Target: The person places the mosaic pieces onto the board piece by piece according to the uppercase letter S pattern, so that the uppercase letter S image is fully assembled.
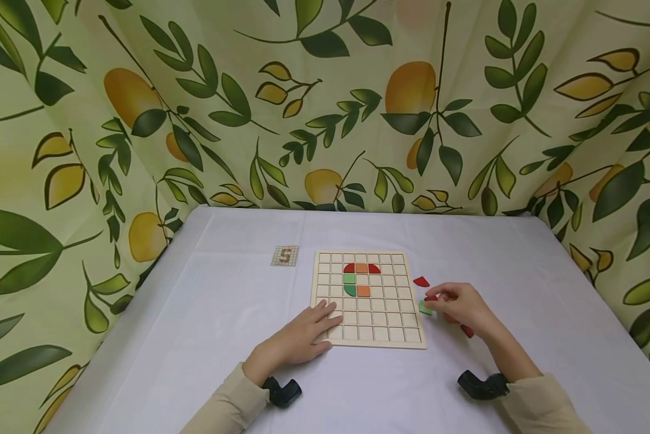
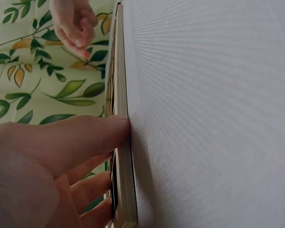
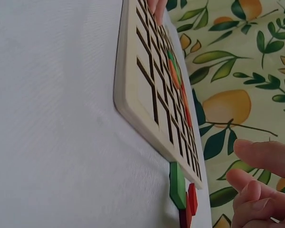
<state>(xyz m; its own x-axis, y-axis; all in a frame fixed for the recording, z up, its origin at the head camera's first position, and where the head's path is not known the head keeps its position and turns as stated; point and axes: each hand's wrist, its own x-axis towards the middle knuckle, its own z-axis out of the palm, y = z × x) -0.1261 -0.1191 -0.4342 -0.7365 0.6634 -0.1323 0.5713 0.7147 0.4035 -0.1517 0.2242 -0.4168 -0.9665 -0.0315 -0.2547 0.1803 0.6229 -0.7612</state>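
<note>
A wooden grid board (image 1: 379,334) lies on the table, with red, orange and green pieces set in a curved shape in its upper cells; one is an orange square (image 1: 363,291). My left hand (image 1: 303,331) rests with spread fingers on the board's lower left corner, and in the left wrist view its thumb (image 2: 97,135) touches the board's side edge. My right hand (image 1: 462,306) hovers beside the right edge, above a green piece (image 1: 425,308) and red pieces. Its fingertips (image 3: 242,148) stand apart with nothing seen between them. The hand partly hides some loose pieces.
A small pattern card (image 1: 285,256) with an S-like figure lies left of the board. A red quarter piece (image 1: 421,281) and another red piece (image 1: 467,331) lie right of the board. The white-covered table (image 1: 238,289) meets a leaf-and-fruit patterned curtain (image 1: 325,120) behind.
</note>
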